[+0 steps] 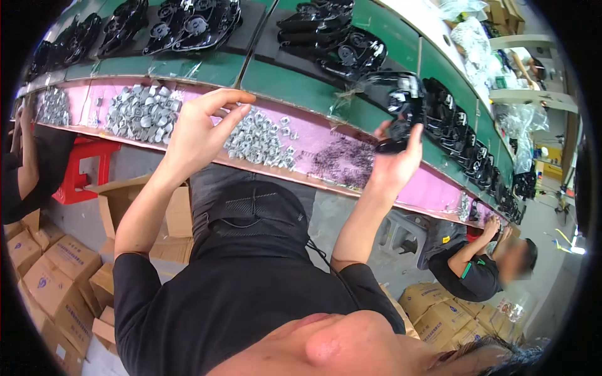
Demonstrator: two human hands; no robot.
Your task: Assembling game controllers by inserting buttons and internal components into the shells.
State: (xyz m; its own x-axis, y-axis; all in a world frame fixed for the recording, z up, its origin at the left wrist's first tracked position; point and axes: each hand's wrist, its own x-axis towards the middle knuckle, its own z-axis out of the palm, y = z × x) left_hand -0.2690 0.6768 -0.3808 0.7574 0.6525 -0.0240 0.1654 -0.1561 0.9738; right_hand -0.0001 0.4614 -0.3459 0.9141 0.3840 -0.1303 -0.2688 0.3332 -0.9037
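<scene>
My right hand (399,160) is closed round the lower end of a glossy black plastic housing (407,103), holding it tilted up above the bench edge. Over the pink strip of the bench, my left hand (204,125) has its thumb and index finger brought close together in a pinch. Anything between those fingertips is too small to make out. Just beneath and beside the left hand lies a spread of small silvery metal parts (260,141). Nearer the right hand, many small dark pieces (342,160), perhaps screws, are scattered on the pink surface (307,135).
Stacked black housings (332,34) line the green bench top (276,78). A pile of larger grey parts (141,113) lies to the left. Cardboard boxes (59,276) and a red stool (84,166) stand on the floor. A co-worker (476,269) sits at right, another at far left.
</scene>
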